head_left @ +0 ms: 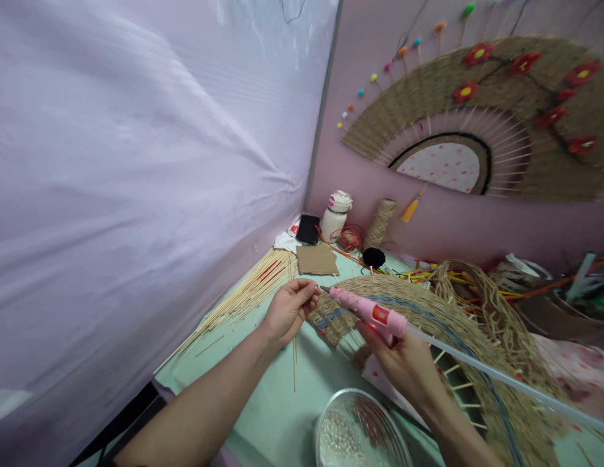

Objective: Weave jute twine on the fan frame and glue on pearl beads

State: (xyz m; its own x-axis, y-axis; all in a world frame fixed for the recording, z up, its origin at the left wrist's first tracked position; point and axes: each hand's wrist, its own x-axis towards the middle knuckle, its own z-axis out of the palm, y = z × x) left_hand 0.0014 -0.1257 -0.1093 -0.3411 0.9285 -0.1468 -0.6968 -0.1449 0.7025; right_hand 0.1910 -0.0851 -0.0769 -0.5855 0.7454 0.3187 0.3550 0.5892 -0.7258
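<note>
My right hand (pixel 403 357) grips a pink hot glue gun (pixel 367 308) by its handle, a long pale glue stick trailing from its back. The nozzle points left, close to the fingertips of my left hand (pixel 292 305). Those fingers are pinched together on a small white bead (pixel 316 286), mostly hidden by them. Below the glue gun lies a woven twine fan (pixel 409 295) with a blue band and thin wooden ribs. Near me stands a clear round container (pixel 324 421) holding pearl beads (pixel 343 438).
Thin wooden sticks (pixel 233 292) lie at the left, near a cardboard piece (pixel 316 259). Behind are a black phone (pixel 308 229), a white bottle (pixel 335 217), a twine spool (pixel 379 224) and black yarn (pixel 374 257). A decorated fan (pixel 403 107) hangs on the wall.
</note>
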